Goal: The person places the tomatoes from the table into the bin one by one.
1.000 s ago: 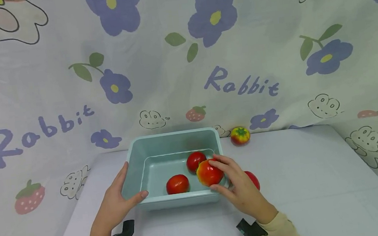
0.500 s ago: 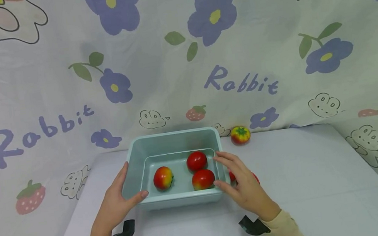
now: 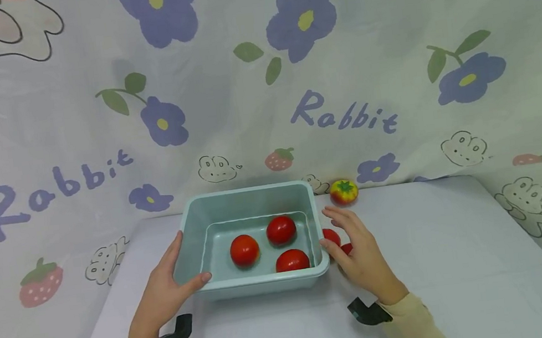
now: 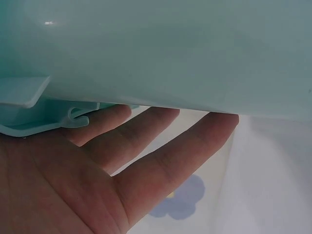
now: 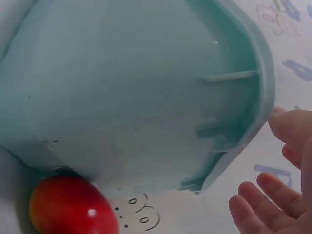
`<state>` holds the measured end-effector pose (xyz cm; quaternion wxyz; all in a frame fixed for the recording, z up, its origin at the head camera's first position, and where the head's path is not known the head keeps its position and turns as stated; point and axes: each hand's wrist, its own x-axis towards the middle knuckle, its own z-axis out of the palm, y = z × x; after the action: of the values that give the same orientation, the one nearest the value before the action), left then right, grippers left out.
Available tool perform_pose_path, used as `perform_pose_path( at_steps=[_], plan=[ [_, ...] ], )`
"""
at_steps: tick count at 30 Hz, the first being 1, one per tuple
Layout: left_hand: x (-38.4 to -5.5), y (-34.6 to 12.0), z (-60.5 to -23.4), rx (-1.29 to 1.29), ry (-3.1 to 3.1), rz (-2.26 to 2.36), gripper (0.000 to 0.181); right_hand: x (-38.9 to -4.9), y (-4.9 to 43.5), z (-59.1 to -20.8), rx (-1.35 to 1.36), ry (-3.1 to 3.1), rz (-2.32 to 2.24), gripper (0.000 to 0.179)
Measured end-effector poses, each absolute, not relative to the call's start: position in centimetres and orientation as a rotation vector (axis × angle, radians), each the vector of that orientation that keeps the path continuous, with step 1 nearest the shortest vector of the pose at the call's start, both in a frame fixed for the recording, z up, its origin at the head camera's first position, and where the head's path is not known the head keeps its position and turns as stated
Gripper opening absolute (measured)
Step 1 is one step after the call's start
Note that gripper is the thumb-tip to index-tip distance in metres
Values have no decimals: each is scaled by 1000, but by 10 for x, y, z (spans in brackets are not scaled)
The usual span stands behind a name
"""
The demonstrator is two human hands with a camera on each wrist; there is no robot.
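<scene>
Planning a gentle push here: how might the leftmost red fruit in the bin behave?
The leftmost red fruit would probably roll, being round. Its shiny skin suggests it may be slippery. The raised walls of the bin would likely contain it.

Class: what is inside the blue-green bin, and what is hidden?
Inside lie a left red fruit, a far red fruit and a near red fruit. The bin's near wall hides the last one's bottom and the nearest floor.
</scene>
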<state>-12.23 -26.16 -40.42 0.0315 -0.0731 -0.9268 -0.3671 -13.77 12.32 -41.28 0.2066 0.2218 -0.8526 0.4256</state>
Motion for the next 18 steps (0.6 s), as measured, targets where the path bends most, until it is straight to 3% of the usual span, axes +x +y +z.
perform_pose_path(
  at_steps=[18],
  plan=[
    [-123,-262,-405,-232,-2844,-1139,97,-153,126,-440,477,-2435,1245,42]
  ],
)
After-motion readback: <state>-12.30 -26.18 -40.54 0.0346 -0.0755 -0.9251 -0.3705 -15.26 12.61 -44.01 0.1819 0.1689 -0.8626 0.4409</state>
